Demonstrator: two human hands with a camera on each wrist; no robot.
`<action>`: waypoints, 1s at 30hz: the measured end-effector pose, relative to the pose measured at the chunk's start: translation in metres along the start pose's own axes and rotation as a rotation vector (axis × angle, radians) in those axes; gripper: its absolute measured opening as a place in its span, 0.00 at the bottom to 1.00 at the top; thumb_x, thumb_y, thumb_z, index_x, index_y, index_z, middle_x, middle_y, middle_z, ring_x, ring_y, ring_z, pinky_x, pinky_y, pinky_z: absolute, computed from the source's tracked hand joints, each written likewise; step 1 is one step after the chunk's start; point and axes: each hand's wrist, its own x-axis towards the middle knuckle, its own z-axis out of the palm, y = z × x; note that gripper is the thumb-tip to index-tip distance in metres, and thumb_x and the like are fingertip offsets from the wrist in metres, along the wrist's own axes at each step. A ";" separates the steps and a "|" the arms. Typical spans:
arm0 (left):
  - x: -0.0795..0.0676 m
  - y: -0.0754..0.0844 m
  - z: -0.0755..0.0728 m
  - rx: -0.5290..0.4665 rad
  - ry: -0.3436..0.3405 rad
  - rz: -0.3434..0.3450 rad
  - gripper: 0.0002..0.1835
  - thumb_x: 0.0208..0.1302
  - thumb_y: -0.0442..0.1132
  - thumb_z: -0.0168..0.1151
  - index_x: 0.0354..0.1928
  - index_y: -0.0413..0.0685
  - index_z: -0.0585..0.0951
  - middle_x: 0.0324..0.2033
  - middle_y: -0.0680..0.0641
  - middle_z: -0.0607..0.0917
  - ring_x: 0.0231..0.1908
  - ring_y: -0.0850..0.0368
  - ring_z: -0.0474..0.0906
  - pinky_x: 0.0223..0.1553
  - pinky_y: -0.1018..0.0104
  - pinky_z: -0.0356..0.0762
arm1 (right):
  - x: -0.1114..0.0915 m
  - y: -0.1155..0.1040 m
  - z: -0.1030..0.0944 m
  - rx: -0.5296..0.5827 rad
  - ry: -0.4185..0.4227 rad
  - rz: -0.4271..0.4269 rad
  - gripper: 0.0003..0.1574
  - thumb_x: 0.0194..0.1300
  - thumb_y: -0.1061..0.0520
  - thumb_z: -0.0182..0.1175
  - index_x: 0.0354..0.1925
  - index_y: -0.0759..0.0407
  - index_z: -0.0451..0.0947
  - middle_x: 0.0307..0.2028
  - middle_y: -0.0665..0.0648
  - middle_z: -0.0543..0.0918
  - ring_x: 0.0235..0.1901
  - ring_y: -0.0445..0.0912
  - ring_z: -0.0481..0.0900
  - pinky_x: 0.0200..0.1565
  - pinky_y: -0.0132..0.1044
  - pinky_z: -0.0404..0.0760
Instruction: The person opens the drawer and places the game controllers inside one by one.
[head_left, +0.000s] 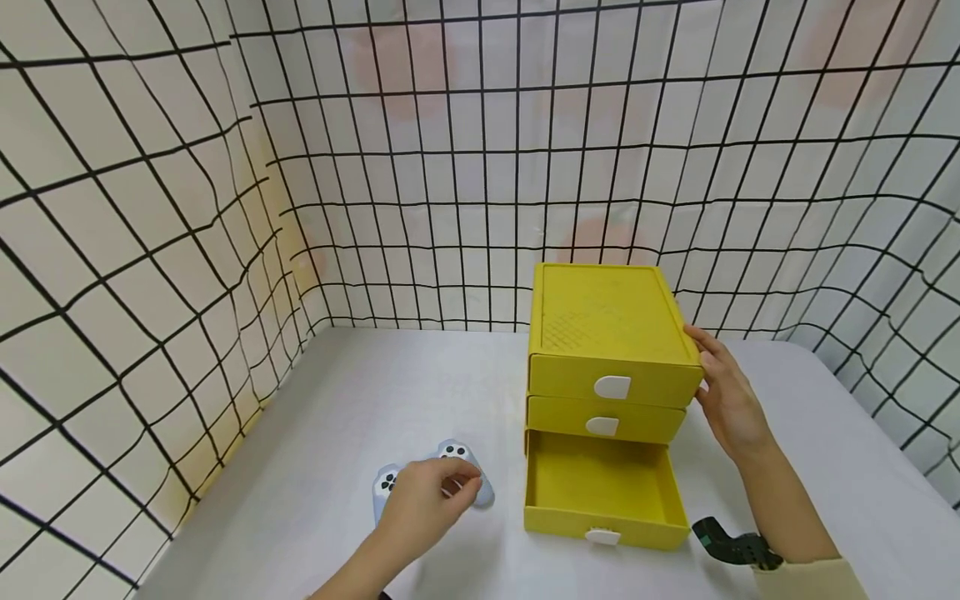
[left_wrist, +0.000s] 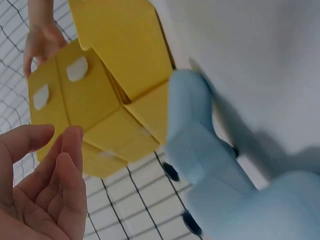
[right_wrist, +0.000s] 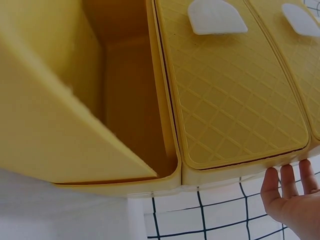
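A yellow three-drawer box (head_left: 611, 321) stands on the white table, its bottom drawer (head_left: 603, 475) pulled out with nothing inside. The upper and middle drawers are closed, each with a white tab. My right hand (head_left: 731, 392) rests its fingertips on the box's right side; the right wrist view shows those fingers (right_wrist: 289, 182) against the side wall. My left hand (head_left: 431, 504) hovers over a light blue game controller (head_left: 483, 490) and hides its middle. In the left wrist view the left hand (left_wrist: 47, 190) has loosely bent fingers, apart from the controller (left_wrist: 210, 165), and holds nothing.
A black grid on white walls (head_left: 480, 167) encloses the table on the left, back and right. The white tabletop (head_left: 322, 400) extends left of the box. A dark wrist-camera mount (head_left: 731, 546) sticks out beside the right forearm, near the open drawer's corner.
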 end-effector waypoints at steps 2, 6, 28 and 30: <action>-0.002 -0.006 -0.006 -0.015 0.017 -0.046 0.03 0.62 0.36 0.66 0.35 0.46 0.87 0.28 0.56 0.86 0.25 0.68 0.80 0.27 0.74 0.78 | 0.000 0.000 0.000 0.003 0.000 -0.003 0.29 0.79 0.54 0.33 0.74 0.52 0.54 0.68 0.51 0.57 0.62 0.41 0.60 0.54 0.35 0.62; -0.006 -0.018 -0.016 0.011 0.062 -0.163 0.04 0.62 0.37 0.66 0.37 0.46 0.87 0.28 0.57 0.85 0.26 0.67 0.79 0.26 0.72 0.76 | 0.000 0.001 0.000 0.009 -0.003 -0.006 0.28 0.79 0.54 0.33 0.74 0.52 0.54 0.68 0.50 0.57 0.62 0.41 0.60 0.54 0.36 0.62; -0.025 -0.080 -0.058 0.119 -0.027 -0.516 0.32 0.51 0.48 0.75 0.55 0.38 0.78 0.39 0.43 0.81 0.39 0.49 0.79 0.37 0.53 0.78 | 0.000 0.001 -0.001 0.021 -0.005 -0.015 0.28 0.79 0.55 0.32 0.74 0.53 0.54 0.68 0.50 0.58 0.61 0.40 0.60 0.53 0.34 0.63; -0.025 -0.083 -0.057 0.090 -0.057 -0.519 0.34 0.47 0.47 0.77 0.56 0.39 0.78 0.38 0.45 0.81 0.39 0.51 0.79 0.38 0.54 0.78 | 0.000 0.001 -0.001 0.024 -0.009 -0.019 0.28 0.79 0.55 0.32 0.74 0.53 0.54 0.68 0.51 0.58 0.61 0.40 0.61 0.54 0.34 0.64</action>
